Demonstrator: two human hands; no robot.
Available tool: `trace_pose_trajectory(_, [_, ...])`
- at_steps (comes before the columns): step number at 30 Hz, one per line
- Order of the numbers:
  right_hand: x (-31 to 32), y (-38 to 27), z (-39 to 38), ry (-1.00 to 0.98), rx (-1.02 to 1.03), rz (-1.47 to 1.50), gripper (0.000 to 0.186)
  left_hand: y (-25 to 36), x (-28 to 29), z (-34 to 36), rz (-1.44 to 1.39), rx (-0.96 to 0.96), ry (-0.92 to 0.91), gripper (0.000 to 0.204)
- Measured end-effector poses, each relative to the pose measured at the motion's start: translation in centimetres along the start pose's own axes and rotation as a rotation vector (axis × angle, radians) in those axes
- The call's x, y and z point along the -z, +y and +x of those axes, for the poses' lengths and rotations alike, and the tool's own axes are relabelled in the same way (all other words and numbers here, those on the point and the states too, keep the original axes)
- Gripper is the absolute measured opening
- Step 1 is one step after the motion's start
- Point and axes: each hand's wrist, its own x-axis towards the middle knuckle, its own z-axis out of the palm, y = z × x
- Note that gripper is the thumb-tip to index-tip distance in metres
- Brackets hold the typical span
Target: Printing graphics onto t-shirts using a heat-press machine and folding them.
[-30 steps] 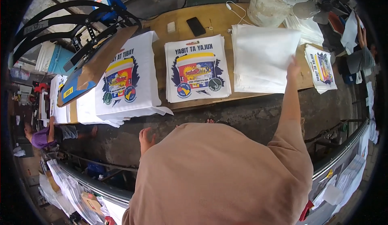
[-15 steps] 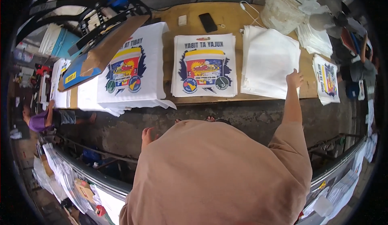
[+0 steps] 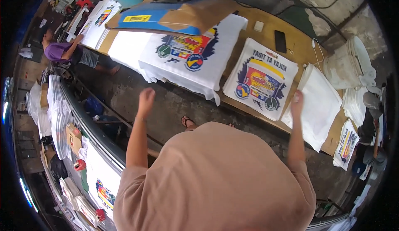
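My left hand (image 3: 146, 101) hangs in the air left of my body, fingers loosely bent and nothing in them. It is nearest the hanging front edge of a white cloth (image 3: 193, 75) with a paint-bucket print. My right hand (image 3: 296, 103), blurred, is over the left edge of a stack of blank white sheets (image 3: 318, 106); its fingers are smeared, and I see nothing held. Left of it lies a stack of printed sheets (image 3: 251, 62) with a similar colourful design. A press with a blue-and-brown covered top plate (image 3: 166, 19) hangs over the printed cloth's far part.
Along the wooden table (image 3: 266, 17) lie a black phone (image 3: 280, 41), a small pale block (image 3: 258, 26) and a white cable (image 3: 318, 52). A white bucket (image 3: 343, 65) stands at the right. A person in purple (image 3: 60, 51) works far left. Behind me runs a rail (image 3: 89, 121).
My right hand has left the top of the blank stack and moved to its left edge. My left hand has risen forward into fuller view. The view has turned left.
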Motion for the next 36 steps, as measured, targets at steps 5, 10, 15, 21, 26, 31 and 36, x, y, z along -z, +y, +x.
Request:
trace_pose_trajectory(5, [-15.4, -17.4, -7.1, -0.479, -0.538, 0.858, 0.052, -3.5, 2.5, 14.2, -0.269, 0.016, 0.349, 0.045])
trace_pose_trajectory(10, [-20.7, -26.2, -10.8, -0.602, -0.904, 1.238, 0.058, -8.0, 0.8, 21.8, -0.647, 0.535, 0.009, 0.082])
trace_pose_trajectory(15, [-16.0, -29.5, -10.3, -0.417, -0.78, 1.005, 0.042, -8.8, 2.6, 20.5, -0.898, 0.407, -0.331, 0.066])
trace_pose_trajectory(21, [-11.4, -42.9, -5.3, 0.368, -0.447, 1.232, 0.033, -4.8, 12.7, 17.9, -1.392, 0.151, -0.043, 0.027])
trace_pose_trajectory(26, [-13.2, -55.4, -5.2, 0.209, -0.241, 1.574, 0.039, -9.1, 26.8, 7.4, -1.628, -0.07, 0.683, 0.012])
trace_pose_trajectory(31, [-21.0, -66.4, -1.1, -0.707, 0.223, 1.982, 0.04, -11.6, 35.2, -10.9, -1.322, -0.176, 1.452, 0.013])
trace_pose_trajectory(36, [-31.0, -83.3, -4.8, -0.905, 0.003, 1.778, 0.036, -5.7, 37.4, -29.5, -0.892, -0.359, 2.068, 0.011])
